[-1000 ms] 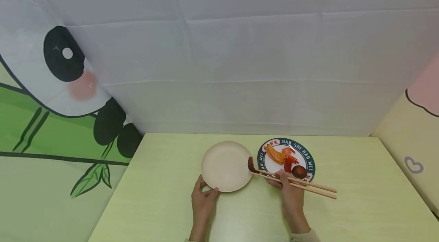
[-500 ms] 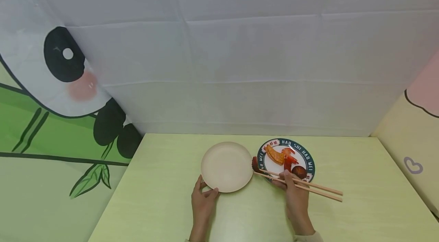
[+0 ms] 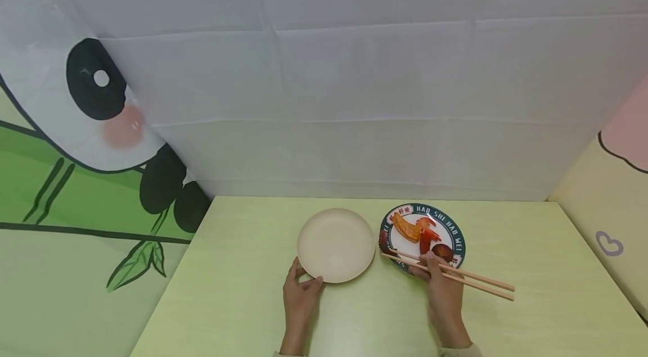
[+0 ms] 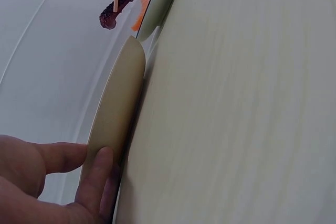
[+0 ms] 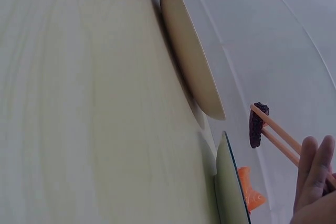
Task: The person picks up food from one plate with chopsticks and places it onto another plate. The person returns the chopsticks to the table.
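Note:
My right hand grips a pair of wooden chopsticks, their tips pinching a dark red, bumpy food piece like an octopus tentacle. Both wrist views show this piece raised above the plates; in the head view it overlaps the left rim of the printed plate. On that plate lie an orange ridged piece, a red-orange shrimp-like piece and a round brown piece. My left hand holds the near-left rim of a plain beige plate, thumb and fingers at its edge.
The two plates stand side by side on a pale yellow-green table. Behind it rises a white sheet. A panda-and-bamboo picture covers the left side, and a cream panel borders the right.
My right hand has drawn right and slightly toward me, carrying the chopsticks and dark red piece from between the plates to over the printed plate's left rim. My left hand stays put.

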